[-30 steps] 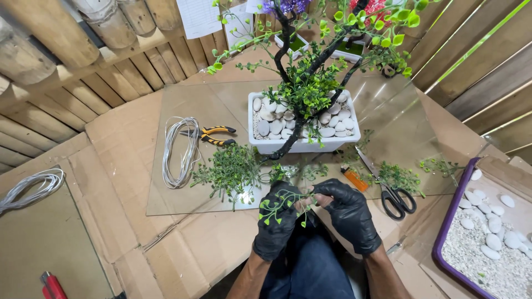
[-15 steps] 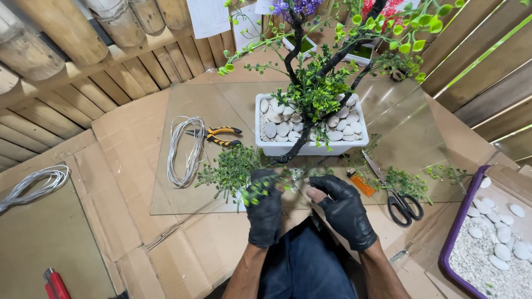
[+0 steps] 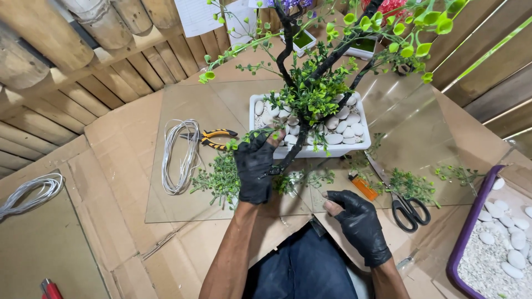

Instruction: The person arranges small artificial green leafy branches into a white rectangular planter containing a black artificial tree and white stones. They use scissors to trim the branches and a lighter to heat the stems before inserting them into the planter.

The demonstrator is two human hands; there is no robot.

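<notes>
One white planter (image 3: 310,148) of pale stones (image 3: 341,130), left hand (image 3: 255,166) seemingly in narrow grip on green sprig (image 3: 244,139), right hand (image 3: 357,221) loose.

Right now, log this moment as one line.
left hand: lifting green sprig to white planter | right hand: empty, on glass sheet | scissors: idle

Left hand (image 3: 256,166) gloved, arm extended forward; right hand (image 3: 359,222) gloved, fingers curled.

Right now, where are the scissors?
Head view, right side: the black-handled scissors lie on the glass sheet, just right of the orange lighter and beyond the right hand, beside loose green sprigs.
</notes>
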